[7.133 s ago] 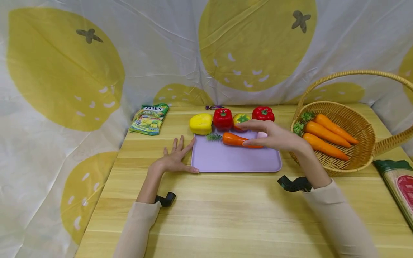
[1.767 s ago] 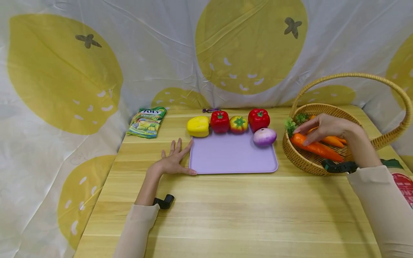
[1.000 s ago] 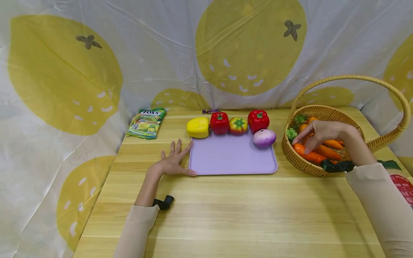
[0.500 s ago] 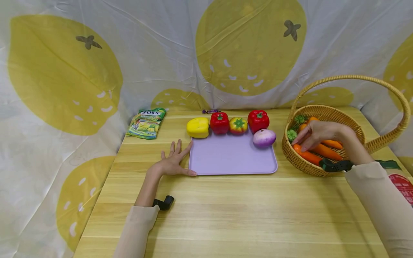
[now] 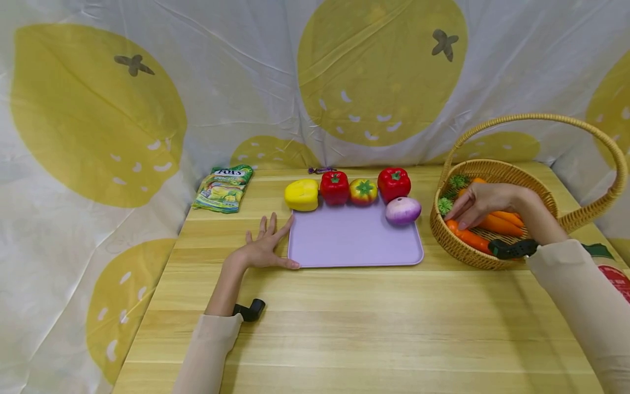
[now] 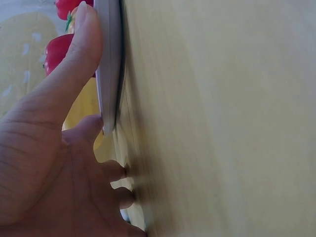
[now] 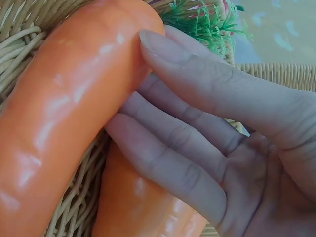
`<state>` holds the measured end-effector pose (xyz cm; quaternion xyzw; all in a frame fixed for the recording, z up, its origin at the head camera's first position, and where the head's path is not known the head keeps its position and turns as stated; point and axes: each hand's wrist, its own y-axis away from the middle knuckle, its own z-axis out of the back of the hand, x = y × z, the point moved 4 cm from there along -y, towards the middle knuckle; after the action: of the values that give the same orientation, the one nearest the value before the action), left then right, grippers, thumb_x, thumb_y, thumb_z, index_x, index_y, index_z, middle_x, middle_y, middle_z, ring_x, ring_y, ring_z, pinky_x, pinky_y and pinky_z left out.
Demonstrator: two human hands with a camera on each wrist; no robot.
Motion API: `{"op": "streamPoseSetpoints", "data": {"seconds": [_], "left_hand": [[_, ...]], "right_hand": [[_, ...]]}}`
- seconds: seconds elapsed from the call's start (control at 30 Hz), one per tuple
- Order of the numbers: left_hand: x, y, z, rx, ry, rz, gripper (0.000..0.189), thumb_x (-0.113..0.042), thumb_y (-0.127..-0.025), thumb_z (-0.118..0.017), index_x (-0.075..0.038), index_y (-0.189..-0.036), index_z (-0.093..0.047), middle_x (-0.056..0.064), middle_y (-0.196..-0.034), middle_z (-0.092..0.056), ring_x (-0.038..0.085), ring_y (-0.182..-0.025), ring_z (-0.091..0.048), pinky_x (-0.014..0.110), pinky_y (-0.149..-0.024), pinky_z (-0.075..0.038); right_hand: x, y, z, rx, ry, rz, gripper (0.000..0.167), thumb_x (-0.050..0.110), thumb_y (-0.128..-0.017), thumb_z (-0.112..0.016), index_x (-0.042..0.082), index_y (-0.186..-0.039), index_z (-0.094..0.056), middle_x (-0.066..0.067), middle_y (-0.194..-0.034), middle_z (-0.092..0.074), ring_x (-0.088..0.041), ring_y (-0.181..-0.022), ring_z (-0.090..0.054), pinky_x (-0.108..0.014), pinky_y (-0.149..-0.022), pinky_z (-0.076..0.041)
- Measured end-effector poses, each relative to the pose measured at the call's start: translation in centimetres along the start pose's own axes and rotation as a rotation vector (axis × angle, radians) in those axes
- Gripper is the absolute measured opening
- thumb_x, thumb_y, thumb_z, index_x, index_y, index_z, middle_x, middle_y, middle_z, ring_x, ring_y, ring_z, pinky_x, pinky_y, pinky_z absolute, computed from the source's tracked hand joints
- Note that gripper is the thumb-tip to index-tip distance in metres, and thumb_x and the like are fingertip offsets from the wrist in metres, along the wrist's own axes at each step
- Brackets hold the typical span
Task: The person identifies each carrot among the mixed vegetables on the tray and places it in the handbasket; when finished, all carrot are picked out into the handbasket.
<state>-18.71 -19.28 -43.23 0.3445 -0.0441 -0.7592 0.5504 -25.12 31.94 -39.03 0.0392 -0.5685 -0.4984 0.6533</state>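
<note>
My left hand (image 5: 263, 250) lies at the left end of the lilac tray (image 5: 354, 241), fingers spread on the table. In the left wrist view its thumb (image 6: 88, 39) touches the tray's side. Over at the wicker basket (image 5: 458, 253), my right hand (image 5: 484, 201) reaches in and pinches an orange carrot (image 5: 470, 238) near its leafy end. The right wrist view shows the thumb (image 7: 168, 52) against this carrot (image 7: 74, 98), fingers on its other side. Other carrots (image 5: 502, 223) lie beside it, partly hidden by the hand.
Along the tray's back stand a yellow pepper (image 5: 302, 195), red peppers (image 5: 334, 187) and a red-yellow fruit (image 5: 363, 192). A purple onion (image 5: 403, 210) sits at its right. A green FOX'S packet (image 5: 224, 189) lies back left; another packet (image 5: 610, 268) is partly behind the right sleeve.
The carrot that lay on the tray is now in the basket, carried there by my right hand and lowered beside the others. The left hand has stayed at the tray.
</note>
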Motion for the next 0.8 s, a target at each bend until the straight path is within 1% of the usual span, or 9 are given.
{"op": "streamPoseSetpoints", "data": {"seconds": [0.3, 0.43, 0.57, 0.67, 0.8], "left_hand": [[0.1, 0.1, 0.0, 0.001, 0.005, 0.005, 0.123, -0.064, -0.083, -0.078, -0.031, -0.167, 0.006, 0.022, -0.168, 0.029, 0.046, -0.155, 0.030, 0.082, -0.113, 0.016], [0.2, 0.1, 0.0, 0.000, 0.000, 0.007, 0.123, -0.065, -0.082, -0.078, -0.031, -0.167, 0.005, 0.021, -0.169, 0.029, 0.045, -0.155, 0.030, 0.082, -0.114, 0.015], [0.1, 0.1, 0.0, -0.003, -0.006, 0.007, 0.123, -0.065, -0.082, -0.078, -0.032, -0.167, 0.005, 0.021, -0.169, 0.028, 0.045, -0.155, 0.029, 0.082, -0.114, 0.015], [0.1, 0.2, 0.0, -0.003, -0.006, 0.009, 0.123, -0.065, -0.082, -0.078, -0.032, -0.167, 0.004, 0.021, -0.169, 0.028, 0.045, -0.155, 0.029, 0.082, -0.114, 0.015], [0.1, 0.2, 0.0, -0.003, -0.002, 0.006, 0.122, -0.064, -0.083, -0.078, -0.032, -0.167, 0.005, 0.021, -0.169, 0.028, 0.045, -0.155, 0.029, 0.081, -0.114, 0.015]], "right_hand": [[0.3, -0.3, 0.0, 0.016, 0.002, 0.036, 0.040, 0.009, -0.091, -0.078, -0.011, -0.126, -0.069, -0.007, -0.109, -0.080, -0.010, -0.093, -0.076, -0.030, -0.086, -0.063], [0.5, 0.0, 0.1, 0.032, -0.012, 0.055, 0.041, 0.007, -0.093, -0.076, -0.012, -0.128, -0.067, -0.007, -0.112, -0.079, -0.010, -0.096, -0.076, -0.030, -0.089, -0.062], [0.8, 0.4, 0.3, 0.034, 0.001, 0.084, 0.042, 0.008, -0.095, -0.073, -0.012, -0.131, -0.065, -0.009, -0.118, -0.078, -0.007, -0.101, -0.075, -0.026, -0.090, -0.061], [0.9, 0.8, 0.6, 0.014, 0.032, 0.109, 0.042, 0.011, -0.097, -0.072, -0.009, -0.133, -0.065, -0.009, -0.122, -0.077, -0.005, -0.105, -0.074, -0.024, -0.090, -0.060], [0.9, 1.7, 1.0, -0.038, 0.063, 0.125, 0.040, 0.015, -0.099, -0.069, -0.005, -0.135, -0.066, -0.007, -0.125, -0.076, -0.007, -0.109, -0.074, -0.026, -0.092, -0.061]]}}
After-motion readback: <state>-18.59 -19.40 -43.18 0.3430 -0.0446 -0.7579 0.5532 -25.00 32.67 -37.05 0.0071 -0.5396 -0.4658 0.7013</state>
